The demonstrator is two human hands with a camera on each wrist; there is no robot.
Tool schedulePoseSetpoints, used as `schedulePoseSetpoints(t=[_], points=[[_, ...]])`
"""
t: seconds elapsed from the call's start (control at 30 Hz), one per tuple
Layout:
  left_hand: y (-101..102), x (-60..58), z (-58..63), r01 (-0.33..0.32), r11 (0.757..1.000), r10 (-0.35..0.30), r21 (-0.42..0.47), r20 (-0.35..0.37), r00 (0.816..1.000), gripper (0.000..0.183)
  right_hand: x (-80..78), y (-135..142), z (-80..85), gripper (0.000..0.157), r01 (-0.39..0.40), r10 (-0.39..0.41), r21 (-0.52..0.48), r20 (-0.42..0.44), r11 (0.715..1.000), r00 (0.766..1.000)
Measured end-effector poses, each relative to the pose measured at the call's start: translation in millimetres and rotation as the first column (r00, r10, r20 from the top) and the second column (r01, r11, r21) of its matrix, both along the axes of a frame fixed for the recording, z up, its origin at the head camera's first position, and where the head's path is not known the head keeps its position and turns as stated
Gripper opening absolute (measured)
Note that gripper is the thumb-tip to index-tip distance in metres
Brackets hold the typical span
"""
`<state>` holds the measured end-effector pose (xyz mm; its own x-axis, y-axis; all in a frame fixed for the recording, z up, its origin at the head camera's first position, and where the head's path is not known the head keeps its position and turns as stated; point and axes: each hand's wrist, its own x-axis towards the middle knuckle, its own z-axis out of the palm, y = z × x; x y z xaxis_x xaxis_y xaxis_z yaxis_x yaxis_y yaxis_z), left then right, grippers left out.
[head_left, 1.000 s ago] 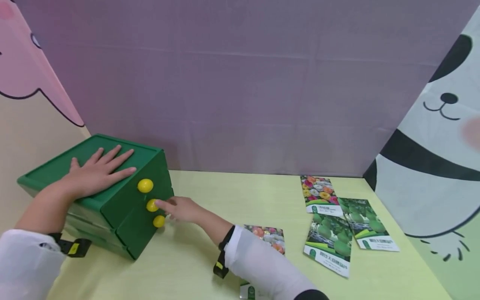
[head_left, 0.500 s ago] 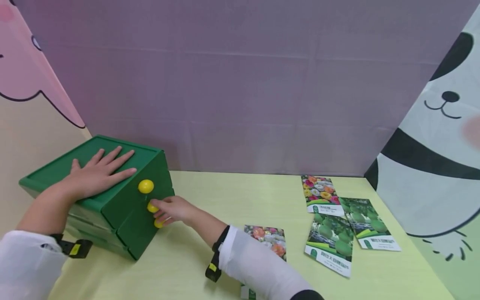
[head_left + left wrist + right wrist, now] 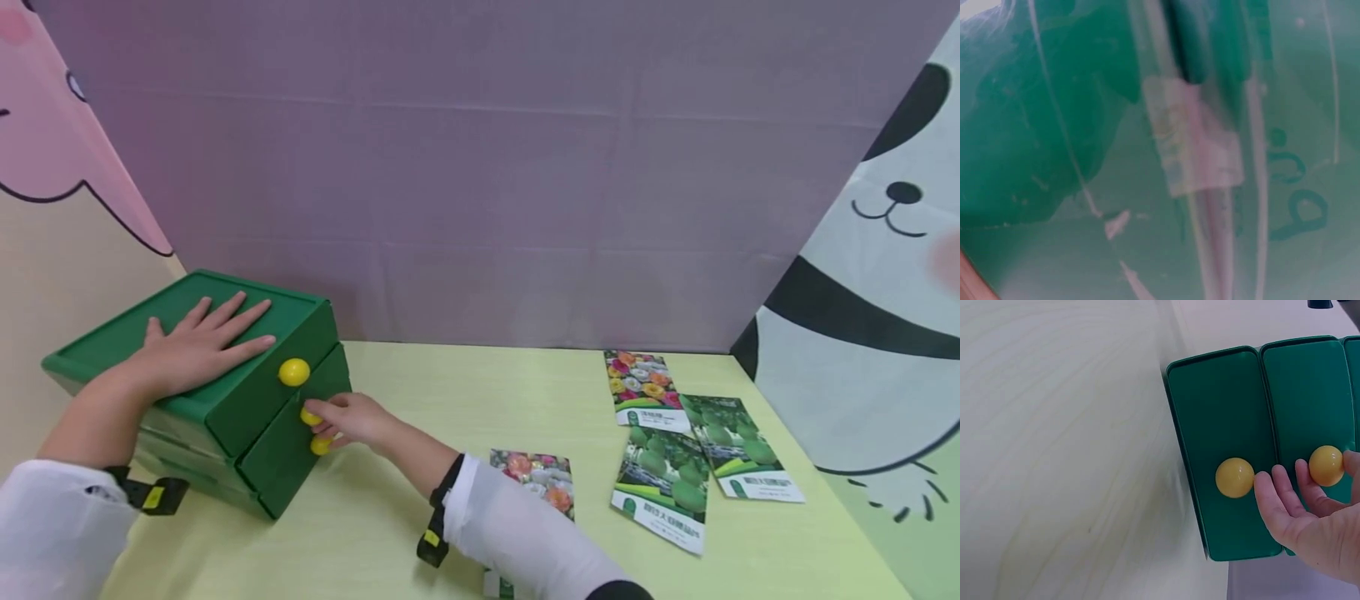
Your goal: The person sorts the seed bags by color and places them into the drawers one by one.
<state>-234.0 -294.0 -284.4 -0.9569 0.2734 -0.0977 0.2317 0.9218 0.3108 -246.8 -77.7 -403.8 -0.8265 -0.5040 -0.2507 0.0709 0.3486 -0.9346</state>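
A green drawer box (image 3: 247, 392) with three stacked drawers stands at the left of the table. My left hand (image 3: 198, 350) lies flat on its top, fingers spread. My right hand (image 3: 360, 419) pinches the middle drawer's yellow knob (image 3: 310, 414) between thumb and finger. That drawer's front stands slightly out from the top one. The top yellow knob (image 3: 294, 372) is untouched. In the right wrist view the lower yellow knob (image 3: 1235, 477) sits beside my other fingertips. The left wrist view shows only the box's blurred, see-through side (image 3: 1097, 187).
Several seed packets lie on the pale table (image 3: 420, 375): a flower packet (image 3: 642, 387) and two green-fruit packets (image 3: 663, 483) (image 3: 738, 446) at the right. Another flower packet (image 3: 532, 479) is partly under my right sleeve. A purple-grey backdrop (image 3: 480, 167) rises behind.
My right thumb and fingers have closed on the middle knob, and the middle drawer has come out slightly. The left hand stays on the box top.
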Motion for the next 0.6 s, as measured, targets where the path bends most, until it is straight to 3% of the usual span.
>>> schedulePoseSetpoints(t=[0.27,0.6], points=[[3,1.9,3.4,0.018,0.999,-0.019,0.043,0.015,1.0,0.07,1.0,23,1.9,0.048,-0.063,0.086,0.149,-0.158,0.987,0.984],[1,2.7,1.1,0.02,0.994,-0.025,0.104,0.04,0.999,0.067,8.7,61,2.8,0.044,-0.096,0.154,0.252,-0.223,0.963,0.963]])
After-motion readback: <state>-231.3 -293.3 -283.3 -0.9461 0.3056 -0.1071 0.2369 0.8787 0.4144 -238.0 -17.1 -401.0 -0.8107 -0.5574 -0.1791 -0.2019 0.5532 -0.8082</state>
